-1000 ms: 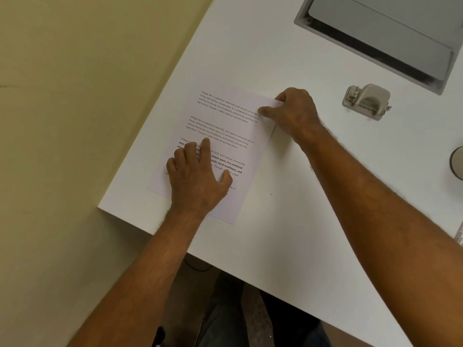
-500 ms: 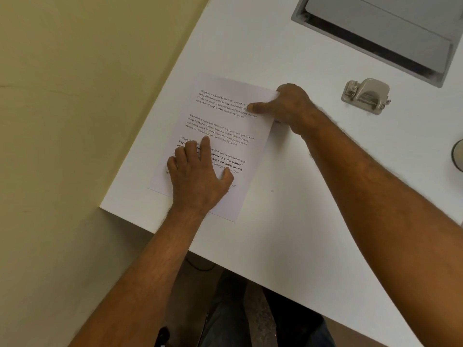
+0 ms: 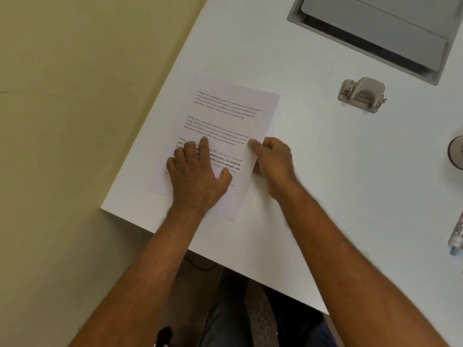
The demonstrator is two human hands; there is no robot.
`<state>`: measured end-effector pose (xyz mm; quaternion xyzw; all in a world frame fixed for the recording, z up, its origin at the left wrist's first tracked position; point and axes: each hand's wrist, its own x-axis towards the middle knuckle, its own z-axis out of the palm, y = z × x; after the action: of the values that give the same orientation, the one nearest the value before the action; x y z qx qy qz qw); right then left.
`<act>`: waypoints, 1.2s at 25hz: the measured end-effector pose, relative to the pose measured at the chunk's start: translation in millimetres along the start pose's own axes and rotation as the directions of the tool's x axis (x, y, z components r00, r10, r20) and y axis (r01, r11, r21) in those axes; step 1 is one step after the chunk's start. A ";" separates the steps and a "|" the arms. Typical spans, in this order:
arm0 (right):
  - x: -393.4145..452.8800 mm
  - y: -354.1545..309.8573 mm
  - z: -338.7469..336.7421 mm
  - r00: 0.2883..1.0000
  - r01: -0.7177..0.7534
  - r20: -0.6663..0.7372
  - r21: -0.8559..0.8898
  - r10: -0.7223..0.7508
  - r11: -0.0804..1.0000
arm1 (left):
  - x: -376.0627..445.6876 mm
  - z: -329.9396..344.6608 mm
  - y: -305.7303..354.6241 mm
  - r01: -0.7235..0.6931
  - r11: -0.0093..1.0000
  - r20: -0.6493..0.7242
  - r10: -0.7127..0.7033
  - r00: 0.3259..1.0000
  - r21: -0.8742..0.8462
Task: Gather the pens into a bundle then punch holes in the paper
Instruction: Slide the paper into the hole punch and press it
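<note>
While the head camera looks down over the white table, I take the paper as my landmark: a printed sheet lying flat near the table's left corner, its near edge close to the table edge. My left hand rests on the sheet's near half, fingers spread and straight, pressing it flat. My right hand sits at the sheet's right edge, about midway along it, thumb on top of the paper and fingers curled at or under the edge; it looks like a pinch on that edge, though motion blur leaves the fingers unclear. The hole punch stands well to the right of the paper and slightly beyond it, untouched. Further right of the paper, at the frame edge, I see part of a round object and a patterned pen-like thing; I cannot tell whether the pens are bundled.

Only one view is given. My worry is the lift: if the right hand pulls the edge up while the left presses down, the sheet could crease or tear. Being so close to the table corner, it could also slide off once the left hand lets go.
</note>
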<state>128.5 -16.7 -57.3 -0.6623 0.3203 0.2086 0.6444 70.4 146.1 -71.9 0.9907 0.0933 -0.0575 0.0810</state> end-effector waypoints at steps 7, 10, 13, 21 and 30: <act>-9.4 4.8 4.4 0.997 0.079 0.006 -0.141 -0.079 0.987 | -0.1 -4.1 -2.7 0.018 0.998 -0.003 -0.018 1.000 -0.055; -10.3 7.5 -0.8 0.999 0.047 -0.010 -0.063 -0.048 0.997 | -4.4 -8.7 -3.6 0.049 0.990 -0.070 -0.059 0.996 -0.130; -12.2 12.8 -14.7 0.999 -0.006 -0.031 0.099 0.009 0.995 | -11.1 -16.4 -2.2 0.130 0.960 -0.147 -0.170 0.974 -0.248; -21.8 21.9 -57.3 0.979 -0.007 -0.183 0.398 0.087 0.918 | -23.6 -26.9 33.5 0.315 0.248 0.120 -0.580 0.805 -0.916; -36.4 33.0 -78.4 0.958 0.038 -0.255 0.571 0.133 0.820 | -24.5 -7.8 64.0 0.536 -0.233 0.573 -0.138 0.808 -0.811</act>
<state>69.1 -87.2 -49.5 -0.4535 0.4735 0.0225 0.7547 59.7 81.0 -51.5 0.5053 0.3639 -0.1231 0.7727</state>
